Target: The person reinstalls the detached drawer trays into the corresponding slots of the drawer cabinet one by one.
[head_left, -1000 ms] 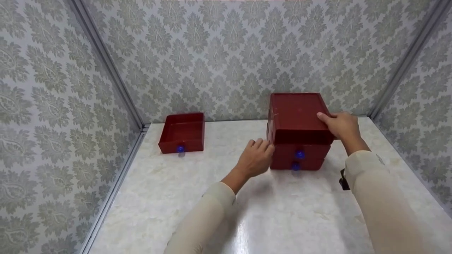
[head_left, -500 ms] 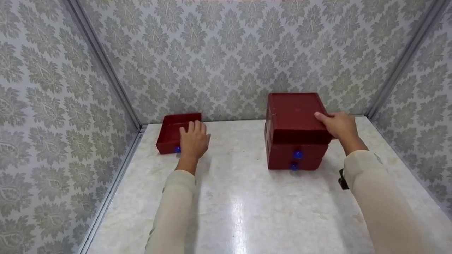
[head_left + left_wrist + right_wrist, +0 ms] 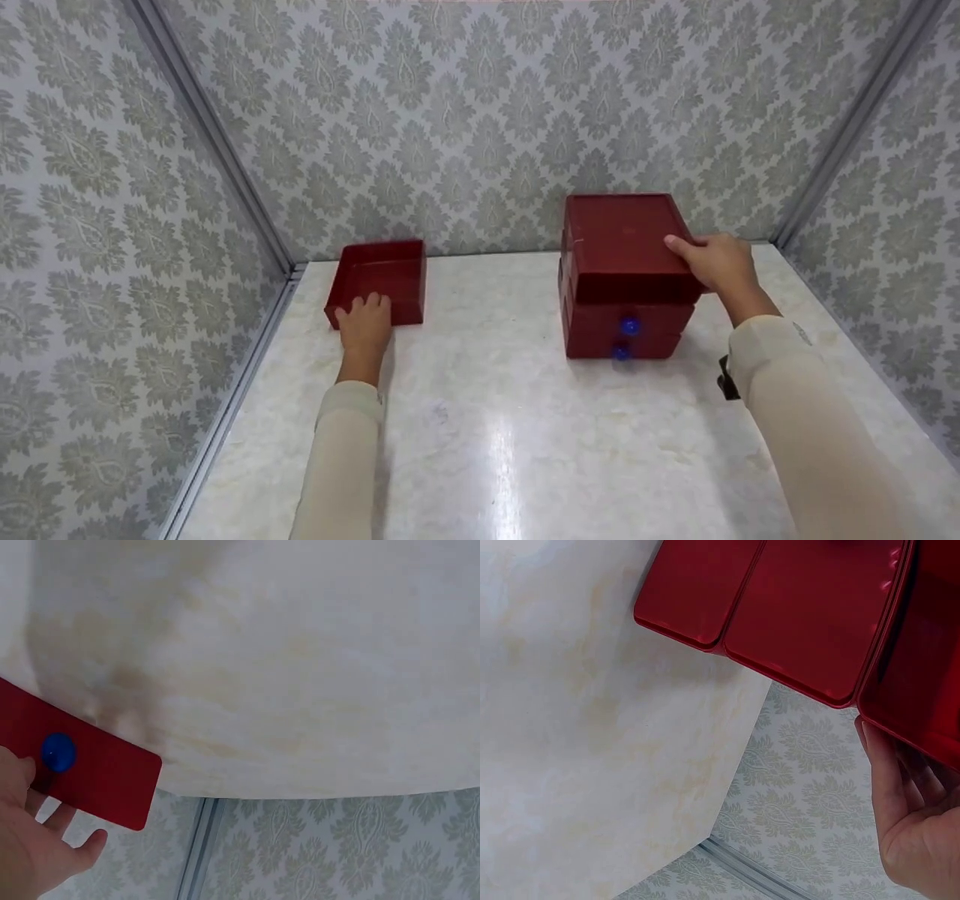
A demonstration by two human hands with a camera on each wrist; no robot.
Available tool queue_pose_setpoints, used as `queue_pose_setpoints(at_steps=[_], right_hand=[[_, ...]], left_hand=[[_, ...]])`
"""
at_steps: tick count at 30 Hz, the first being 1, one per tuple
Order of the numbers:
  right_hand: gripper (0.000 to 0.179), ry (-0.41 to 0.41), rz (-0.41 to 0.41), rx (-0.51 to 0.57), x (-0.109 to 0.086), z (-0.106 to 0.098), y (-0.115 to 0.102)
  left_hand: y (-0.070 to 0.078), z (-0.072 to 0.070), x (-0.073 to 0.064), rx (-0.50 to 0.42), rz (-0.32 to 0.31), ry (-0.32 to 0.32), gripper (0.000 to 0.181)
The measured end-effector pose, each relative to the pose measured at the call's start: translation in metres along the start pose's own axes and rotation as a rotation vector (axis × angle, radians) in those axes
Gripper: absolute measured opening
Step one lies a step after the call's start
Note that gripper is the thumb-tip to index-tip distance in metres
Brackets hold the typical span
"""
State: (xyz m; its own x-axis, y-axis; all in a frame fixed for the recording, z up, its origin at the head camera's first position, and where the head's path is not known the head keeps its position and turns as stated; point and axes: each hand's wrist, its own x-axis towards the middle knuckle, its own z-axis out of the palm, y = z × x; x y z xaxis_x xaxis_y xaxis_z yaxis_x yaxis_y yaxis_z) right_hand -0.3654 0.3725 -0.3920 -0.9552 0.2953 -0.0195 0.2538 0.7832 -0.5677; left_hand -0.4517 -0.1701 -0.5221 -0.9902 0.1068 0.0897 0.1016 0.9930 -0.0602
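A loose red drawer (image 3: 409, 304) stands on the table at the back left. My left hand (image 3: 365, 322) is at its front panel: fingers reach over the top edge while the thumb lies on the front side, near the blue knob (image 3: 58, 752). To the right is a red drawer cabinet (image 3: 626, 232) with an open top slot and two drawers below, each with a blue knob. My right hand (image 3: 720, 262) holds the cabinet's upper right side, thumb on top and fingers against the side wall. In the right wrist view, some of those fingers are partly hidden.
A small black object (image 3: 727, 379) shows beside my right sleeve, partly hidden by it. Patterned walls (image 3: 487, 127) enclose the pale table (image 3: 465, 420) at the back and both sides, with grey metal strips at the corners.
My left hand has left the cabinet's left side and travelled left to the loose drawer's front. My right hand keeps its hold on the cabinet.
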Motion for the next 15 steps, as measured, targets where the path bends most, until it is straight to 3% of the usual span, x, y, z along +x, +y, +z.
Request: queue_pose_setpoints(at_steps=[6, 15], right_hand=[[0.101, -0.008, 0.011, -0.007, -0.0007, -0.0011, -0.0003], [0.101, -0.006, 0.014, 0.003, -0.002, -0.0012, -0.0015]], left_hand=[[-0.0007, 0.005, -0.0027, 0.013, 0.083, 0.113, 0.027], [-0.0018, 0.0062, -0.0034, 0.064, 0.125, 0.158, 0.022]])
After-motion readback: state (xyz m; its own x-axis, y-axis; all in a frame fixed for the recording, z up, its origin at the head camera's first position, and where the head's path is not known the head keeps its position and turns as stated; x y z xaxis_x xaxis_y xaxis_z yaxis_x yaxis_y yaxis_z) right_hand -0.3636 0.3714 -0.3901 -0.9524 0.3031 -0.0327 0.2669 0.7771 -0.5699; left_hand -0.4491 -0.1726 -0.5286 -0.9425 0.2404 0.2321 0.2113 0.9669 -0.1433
